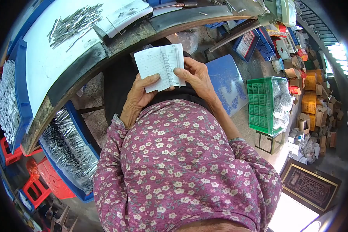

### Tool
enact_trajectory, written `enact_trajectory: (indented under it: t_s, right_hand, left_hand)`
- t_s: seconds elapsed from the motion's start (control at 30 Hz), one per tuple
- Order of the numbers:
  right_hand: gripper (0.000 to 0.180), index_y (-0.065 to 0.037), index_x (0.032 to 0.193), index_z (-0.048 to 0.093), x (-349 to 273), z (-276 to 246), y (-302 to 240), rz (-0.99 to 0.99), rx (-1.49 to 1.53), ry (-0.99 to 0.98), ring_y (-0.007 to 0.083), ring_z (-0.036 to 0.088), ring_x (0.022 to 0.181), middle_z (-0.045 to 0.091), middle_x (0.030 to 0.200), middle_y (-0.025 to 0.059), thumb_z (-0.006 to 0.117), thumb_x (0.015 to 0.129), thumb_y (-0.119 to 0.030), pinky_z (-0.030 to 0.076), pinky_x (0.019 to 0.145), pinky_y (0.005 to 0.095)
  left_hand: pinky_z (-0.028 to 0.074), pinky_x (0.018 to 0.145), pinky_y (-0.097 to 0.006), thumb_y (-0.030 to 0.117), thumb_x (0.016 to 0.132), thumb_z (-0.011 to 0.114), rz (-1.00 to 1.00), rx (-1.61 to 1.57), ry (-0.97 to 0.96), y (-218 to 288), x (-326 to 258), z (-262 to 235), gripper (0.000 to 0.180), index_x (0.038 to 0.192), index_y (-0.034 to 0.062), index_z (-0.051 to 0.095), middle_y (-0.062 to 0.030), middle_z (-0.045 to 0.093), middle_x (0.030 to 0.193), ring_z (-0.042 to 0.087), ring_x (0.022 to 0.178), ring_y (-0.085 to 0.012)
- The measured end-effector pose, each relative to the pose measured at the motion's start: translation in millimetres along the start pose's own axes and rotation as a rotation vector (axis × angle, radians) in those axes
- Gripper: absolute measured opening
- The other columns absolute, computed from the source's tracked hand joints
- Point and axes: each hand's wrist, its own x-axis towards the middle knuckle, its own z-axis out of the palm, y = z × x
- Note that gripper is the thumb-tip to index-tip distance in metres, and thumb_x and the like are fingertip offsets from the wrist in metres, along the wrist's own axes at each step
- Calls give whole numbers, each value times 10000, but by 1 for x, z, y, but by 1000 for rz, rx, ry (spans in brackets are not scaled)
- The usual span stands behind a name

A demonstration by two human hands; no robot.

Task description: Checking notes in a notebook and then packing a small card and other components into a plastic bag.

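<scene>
A small white notebook (152, 63) with handwritten lines lies open between my two hands, above my lap and close to the table edge. My left hand (140, 91) grips its lower left part, the thumb pressed on the page and the fingers behind. On the right side my right hand (197, 77) pinches the pages, its thumb lying across the written column. The page edges on that side look slightly fanned. Both forearms come up in purple flowered sleeves.
On the table (38, 77) lies a heap of thin metal rods (75, 25), near a stack of paper (123, 15) and a screwdriver (178, 5). Blue bins of metal pieces (71, 143) stand at the left. To the right are a blue stool (226, 83) and a green crate (259, 104).
</scene>
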Motion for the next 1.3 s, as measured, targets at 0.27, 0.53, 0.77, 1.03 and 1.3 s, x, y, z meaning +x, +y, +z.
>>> enact_trajectory:
  t_s: [0.27, 0.53, 0.77, 1.03, 1.3]
  right_hand:
    - [332, 33, 1040, 538, -1, 5, -2, -4, -75, 23, 92, 562, 774, 600, 884, 61, 638, 793, -166, 469, 679, 220]
    - [357, 24, 1025, 545, 1, 13, 0, -15, -163, 90, 113, 577, 759, 616, 865, 84, 673, 758, -176, 490, 655, 240]
    - [350, 20, 1020, 548, 2, 18, -4, 62, -68, 101, 118, 586, 746, 628, 859, 87, 684, 740, -140, 499, 654, 253]
    - [331, 16, 989, 565, 6, 24, 4, -1, -63, 104, 121, 586, 753, 630, 854, 79, 701, 714, -106, 494, 669, 248]
    - [315, 20, 966, 583, 7, 22, 6, 98, -91, 50, 117, 582, 754, 629, 849, 74, 701, 719, -137, 486, 671, 252]
  left_hand:
    - [539, 752, -444, 69, 764, 602, 5, 33, -7, -1, 0, 0, 527, 1205, -56, 342, -211, 493, 1111, 548, 993, -312]
    - [498, 821, -405, 67, 723, 645, 12, 101, 36, -4, 1, -7, 554, 1197, -34, 377, -169, 510, 1103, 550, 986, -266]
    - [476, 843, -365, 42, 684, 672, 7, 197, 16, -3, 0, 3, 565, 1174, -30, 403, -150, 537, 1065, 559, 964, -249]
    - [453, 846, -314, 28, 638, 715, 94, 565, 106, -8, 1, 8, 631, 1182, -17, 398, -127, 541, 1067, 545, 971, -210]
    - [453, 834, -304, 24, 632, 721, 164, 808, 138, -7, 1, 14, 618, 1172, 19, 420, -106, 543, 1053, 533, 971, -182]
